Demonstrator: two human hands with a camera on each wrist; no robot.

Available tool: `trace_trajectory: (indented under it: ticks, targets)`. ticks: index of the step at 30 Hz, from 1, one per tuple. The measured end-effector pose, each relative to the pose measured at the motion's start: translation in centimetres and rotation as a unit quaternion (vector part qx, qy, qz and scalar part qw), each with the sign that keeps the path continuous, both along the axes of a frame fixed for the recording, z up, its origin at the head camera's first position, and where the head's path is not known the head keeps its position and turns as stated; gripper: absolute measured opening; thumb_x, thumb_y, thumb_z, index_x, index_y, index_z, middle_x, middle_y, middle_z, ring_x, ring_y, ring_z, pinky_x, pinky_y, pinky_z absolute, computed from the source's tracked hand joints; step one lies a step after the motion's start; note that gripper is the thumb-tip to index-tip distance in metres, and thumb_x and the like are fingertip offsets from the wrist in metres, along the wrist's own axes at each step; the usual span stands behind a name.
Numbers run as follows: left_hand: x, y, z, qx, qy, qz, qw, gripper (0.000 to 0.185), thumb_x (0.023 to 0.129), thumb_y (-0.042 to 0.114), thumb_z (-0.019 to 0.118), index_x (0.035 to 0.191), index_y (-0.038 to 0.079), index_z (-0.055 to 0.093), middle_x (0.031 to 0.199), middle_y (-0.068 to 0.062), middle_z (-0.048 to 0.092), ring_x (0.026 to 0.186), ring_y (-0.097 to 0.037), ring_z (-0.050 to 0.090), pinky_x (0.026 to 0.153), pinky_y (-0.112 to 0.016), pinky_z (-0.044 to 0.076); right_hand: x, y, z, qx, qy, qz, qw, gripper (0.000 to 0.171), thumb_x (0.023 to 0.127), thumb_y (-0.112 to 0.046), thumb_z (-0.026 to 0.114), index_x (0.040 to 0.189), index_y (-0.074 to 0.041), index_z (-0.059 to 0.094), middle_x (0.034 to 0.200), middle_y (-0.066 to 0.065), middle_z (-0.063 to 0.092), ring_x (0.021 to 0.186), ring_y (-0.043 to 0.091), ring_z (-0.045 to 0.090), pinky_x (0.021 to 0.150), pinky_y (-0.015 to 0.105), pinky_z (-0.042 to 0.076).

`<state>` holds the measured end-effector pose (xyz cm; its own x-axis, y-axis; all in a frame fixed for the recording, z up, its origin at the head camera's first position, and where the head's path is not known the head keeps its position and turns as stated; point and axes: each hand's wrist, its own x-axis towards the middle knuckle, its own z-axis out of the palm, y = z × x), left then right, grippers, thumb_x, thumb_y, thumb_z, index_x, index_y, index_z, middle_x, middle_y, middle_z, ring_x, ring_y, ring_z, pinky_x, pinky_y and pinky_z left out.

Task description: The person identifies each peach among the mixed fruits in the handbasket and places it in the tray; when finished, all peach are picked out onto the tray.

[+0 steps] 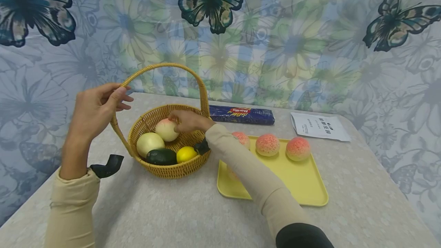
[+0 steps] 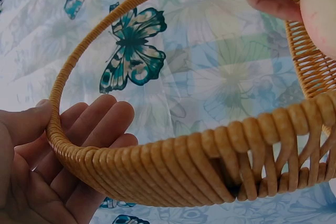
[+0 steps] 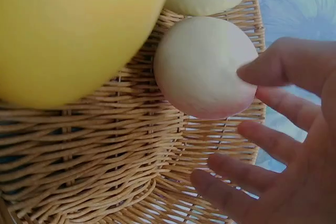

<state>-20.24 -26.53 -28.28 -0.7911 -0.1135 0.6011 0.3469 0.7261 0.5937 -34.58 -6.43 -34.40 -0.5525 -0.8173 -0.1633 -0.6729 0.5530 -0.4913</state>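
A wicker basket [image 1: 173, 171] with a tall arched handle [image 2: 79, 61] stands on the table. My left hand [image 1: 94, 106] holds the left side of that handle between thumb and fingers. Inside the basket lie a pale peach with a pink blush [image 1: 167, 129], a pale round fruit [image 1: 150, 143], a dark green avocado [image 1: 161, 157] and a yellow lemon [image 1: 186, 154]. My right hand [image 1: 189, 121] reaches into the basket from the right. Its thumb touches the peach's edge in the right wrist view, while the other fingers are extended and spread beside it.
Right of the basket is a yellow tray [image 1: 303, 186] bearing several pink peaches [image 1: 298, 149], partly covered by my right sleeve [image 1: 255, 171]. Behind stand a blue Barilla box [image 1: 241, 115] and a white printed packet [image 1: 320, 126]. A butterfly-patterned cloth [image 1: 220, 56] hangs at the table's back edge.
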Motion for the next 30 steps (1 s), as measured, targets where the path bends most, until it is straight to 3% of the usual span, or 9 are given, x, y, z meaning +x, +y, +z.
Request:
trace_trajectory:
  ticks: [3,5,9,15,22,30]
  targets:
    - [0.02,-0.01,0.03,0.0,0.001,0.001,1.0,0.036,0.1,0.03,0.051,0.118,0.003,0.066,0.095,-0.021,0.07,0.069,0.009,0.062,0.064,-0.006,0.051,0.01,0.19,0.01,-0.017,-0.018,-0.016,1.0,0.046,0.094,-0.015,0.057,0.137,-0.01,0.041,0.142,0.011,0.044,0.12,0.024,0.051,0.09,0.029,0.048]
    - [0.01,-0.07,0.02,0.001,0.0,-0.001,1.0,0.036,0.1,0.029,0.051,0.118,0.002,0.065,0.095,-0.021,0.07,0.069,0.009,0.062,0.064,-0.006,0.051,0.02,0.25,-0.04,-0.018,-0.036,-0.021,0.999,0.054,0.094,-0.015,0.06,0.142,-0.009,0.036,0.145,0.011,0.041,0.124,0.024,0.049,0.092,0.029,0.048]
    - [-0.01,-0.17,-0.01,0.003,-0.001,-0.002,1.0,0.035,0.1,0.029,0.051,0.118,0.002,0.065,0.094,-0.02,0.07,0.07,0.009,0.063,0.064,-0.006,0.051,-0.04,0.08,-0.23,-0.005,-0.023,-0.013,1.0,0.069,0.092,-0.016,0.064,0.15,-0.01,0.028,0.148,0.011,0.039,0.127,0.023,0.047,0.096,0.03,0.047]
    - [0.03,-0.05,0.0,0.002,-0.002,0.001,1.0,0.036,0.1,0.03,0.051,0.118,0.003,0.066,0.094,-0.018,0.071,0.069,0.008,0.063,0.064,-0.006,0.051,-0.06,0.02,-0.51,0.027,-0.005,0.004,1.0,0.062,0.091,-0.017,0.065,0.146,-0.014,0.037,0.141,0.009,0.046,0.117,0.019,0.051,0.091,0.027,0.046]
    - [-0.01,0.06,-0.01,0.002,-0.001,0.0,1.0,0.034,0.1,0.029,0.052,0.118,0.003,0.066,0.094,-0.018,0.071,0.069,0.008,0.063,0.064,-0.006,0.051,0.08,0.36,-0.47,0.019,-0.02,0.018,0.999,0.061,0.092,-0.013,0.063,0.146,-0.014,0.035,0.135,0.01,0.05,0.111,0.019,0.052,0.089,0.026,0.046]
    - [-0.08,0.01,0.01,0.004,-0.003,-0.002,1.0,0.034,0.1,0.029,0.052,0.119,0.004,0.066,0.094,-0.017,0.071,0.069,0.007,0.063,0.064,-0.006,0.051,-0.07,0.48,-0.48,0.003,-0.039,0.025,0.999,0.058,0.089,-0.017,0.06,0.142,-0.012,0.039,0.119,0.004,0.054,0.092,0.015,0.049,0.074,0.022,0.044]
